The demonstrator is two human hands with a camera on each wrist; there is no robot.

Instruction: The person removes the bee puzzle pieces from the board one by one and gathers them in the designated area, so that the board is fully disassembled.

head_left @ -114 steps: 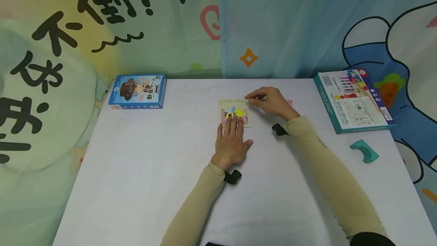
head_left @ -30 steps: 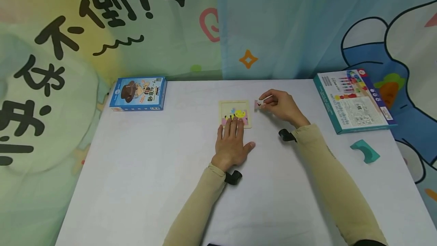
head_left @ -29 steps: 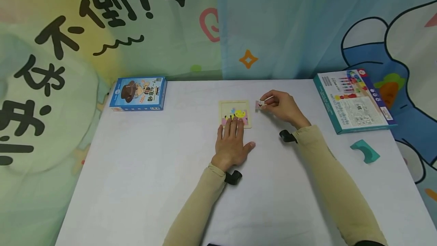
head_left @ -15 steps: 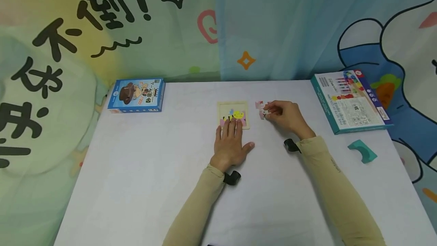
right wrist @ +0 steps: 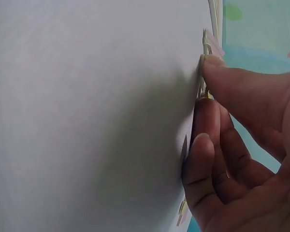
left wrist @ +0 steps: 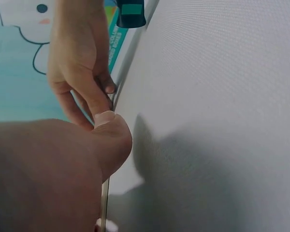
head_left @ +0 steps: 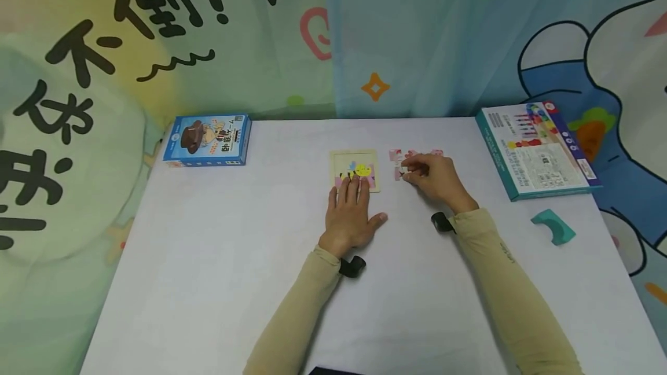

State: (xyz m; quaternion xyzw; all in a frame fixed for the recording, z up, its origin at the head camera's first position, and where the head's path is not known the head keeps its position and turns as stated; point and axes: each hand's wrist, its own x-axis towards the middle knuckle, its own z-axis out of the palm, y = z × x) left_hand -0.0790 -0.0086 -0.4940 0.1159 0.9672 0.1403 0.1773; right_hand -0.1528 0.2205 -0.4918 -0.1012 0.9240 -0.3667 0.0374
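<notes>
My left hand (head_left: pixel 348 221) lies flat with straight fingers over the lower part of a small framed jigsaw puzzle (head_left: pixel 354 156). Yellow, blue and purple pieces fill the part of the frame seen above the fingertips; the rest is under them. To the right of the frame, my right hand (head_left: pixel 438 181) pinches a puzzle piece among several pink-and-white pieces (head_left: pixel 396 155) on the table. In the right wrist view the thumb presses on thin pieces (right wrist: pixel 206 41) seen edge-on, with the other fingers curled. The held piece is mostly hidden by the fingertips.
A blue game box (head_left: pixel 208 140) lies at the back left of the white table (head_left: pixel 208 259). At the right are a larger teal-edged box (head_left: pixel 537 152) and a teal arch-shaped block (head_left: pixel 554 227). A printed curtain (head_left: pixel 417 33) hangs behind the table.
My right hand has drawn back from the frame's right edge and moved right over the pink pieces, of which more now show. My left hand has stayed on the frame.
</notes>
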